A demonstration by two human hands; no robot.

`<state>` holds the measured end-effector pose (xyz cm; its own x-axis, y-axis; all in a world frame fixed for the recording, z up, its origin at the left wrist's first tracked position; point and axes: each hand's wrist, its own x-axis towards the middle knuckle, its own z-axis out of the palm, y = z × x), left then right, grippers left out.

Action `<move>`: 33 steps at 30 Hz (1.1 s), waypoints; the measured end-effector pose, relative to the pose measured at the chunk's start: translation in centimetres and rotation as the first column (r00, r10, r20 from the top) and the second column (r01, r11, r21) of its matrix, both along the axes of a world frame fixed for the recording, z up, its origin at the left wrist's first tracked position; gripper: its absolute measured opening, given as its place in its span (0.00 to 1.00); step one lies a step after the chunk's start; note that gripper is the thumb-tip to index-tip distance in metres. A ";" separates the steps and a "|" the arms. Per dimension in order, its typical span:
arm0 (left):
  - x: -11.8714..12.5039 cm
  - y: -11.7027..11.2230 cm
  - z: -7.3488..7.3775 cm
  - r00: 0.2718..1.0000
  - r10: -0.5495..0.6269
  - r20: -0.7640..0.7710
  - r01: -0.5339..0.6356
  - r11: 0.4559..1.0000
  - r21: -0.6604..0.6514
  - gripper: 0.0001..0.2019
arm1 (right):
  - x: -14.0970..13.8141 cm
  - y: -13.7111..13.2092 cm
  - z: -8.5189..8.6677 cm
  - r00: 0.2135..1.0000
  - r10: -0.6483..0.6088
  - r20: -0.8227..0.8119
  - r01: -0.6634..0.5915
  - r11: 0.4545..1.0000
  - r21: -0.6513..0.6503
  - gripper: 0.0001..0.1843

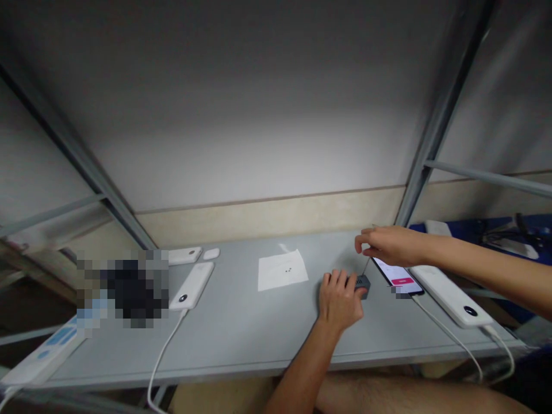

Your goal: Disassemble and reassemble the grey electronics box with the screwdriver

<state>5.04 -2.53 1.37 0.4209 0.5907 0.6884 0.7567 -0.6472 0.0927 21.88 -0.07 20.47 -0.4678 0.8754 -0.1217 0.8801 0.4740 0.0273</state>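
Note:
My left hand (340, 303) is closed around a small dark grey box (364, 284) and presses it against the table. Slots show on the side of the box, but most of it lies hidden under my fingers. Above and slightly to its right, my right hand (388, 244) pinches a thin metal rod (366, 265) that slants down toward the box. Whether its tip touches the box I cannot tell. On a white sheet of paper (271, 279) to the left lie several tiny dark pieces (288, 269), too small to name.
A phone (401, 275) with a lit screen lies under my right forearm, beside a white power bank (452, 296) with cables. Another white power bank (192, 286) and a small white case (211, 254) are on the left. A power strip (47, 353) lies along the grey table's (233, 333) left edge.

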 end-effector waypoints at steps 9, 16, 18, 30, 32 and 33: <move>-0.1 -0.1 0.0 0.998 -0.045 0.031 0.045 0.999 0.022 0.18 | 0.9 -1.1 -2.0 0.921 0.071 -0.384 -0.094 0.995 -0.043 0.21; -0.1 -0.3 -0.1 0.997 -0.076 0.024 0.077 0.997 -0.008 0.15 | 1.6 -1.8 -1.7 0.992 0.022 -0.126 -0.009 0.995 0.099 0.20; -0.2 -0.3 0.0 0.997 -0.075 0.030 0.076 0.997 -0.025 0.15 | 1.6 -1.9 -1.6 0.981 0.089 -0.173 -0.073 0.993 0.096 0.22; -0.3 0.0 0.5 0.975 -0.091 0.200 0.108 0.991 -0.074 0.10 | 1.1 -1.9 -3.7 0.920 0.106 -0.377 -0.062 0.990 0.126 0.19; -0.4 0.0 0.6 0.971 -0.100 0.219 0.121 0.989 -0.084 0.10 | 0.9 -1.9 -3.6 0.954 0.108 -0.278 -0.055 0.980 0.194 0.17; -0.4 0.0 0.7 0.967 -0.104 0.231 0.128 0.988 -0.089 0.09 | 0.8 -1.8 -3.5 0.959 0.122 -0.256 -0.068 0.975 0.209 0.16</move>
